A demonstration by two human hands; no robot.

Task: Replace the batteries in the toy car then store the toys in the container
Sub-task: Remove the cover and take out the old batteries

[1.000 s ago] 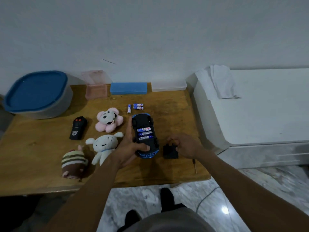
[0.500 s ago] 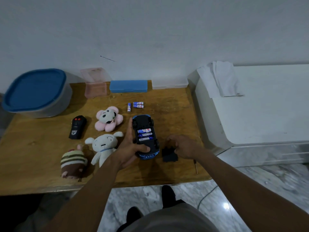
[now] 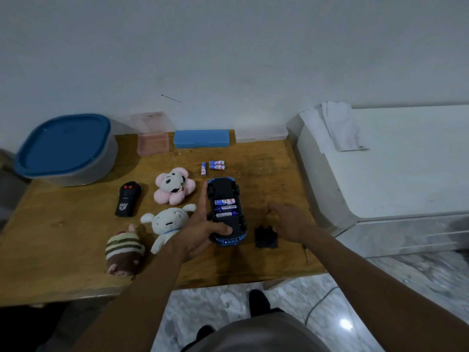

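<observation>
Changed: My right hand (image 3: 289, 222) has come off the black battery cover (image 3: 266, 237) it lay on half a second ago. The cover now sits alone on the table (image 3: 63, 262), just right of the toy car (image 3: 226, 196).
Right hand: hovers beside the cover, fingers loose, holding nothing.
Left hand: my left hand (image 3: 200, 229) grips the upturned car, thumb across its near end, fingers straight along its left side.
Car: belly up, three batteries (image 3: 225, 208) seated in the open bay.
Reading: the cells look fitted, so I judge the cover goes back next. A screwdriver (image 3: 307, 255) waits at the near-right edge.
Spares: loose batteries (image 3: 214, 166) just beyond the car.
Container: grey tub with blue lid (image 3: 66, 148), far left, lid on, contents hidden.
Small boxes: pink box (image 3: 152, 141) open, blue case (image 3: 201, 138) and clear box (image 3: 261, 134) closed; contents indiscernible.
Unstored: pink plush (image 3: 173, 189), white plush (image 3: 168, 222), striped plush (image 3: 124, 252), remote control (image 3: 128, 199).
</observation>
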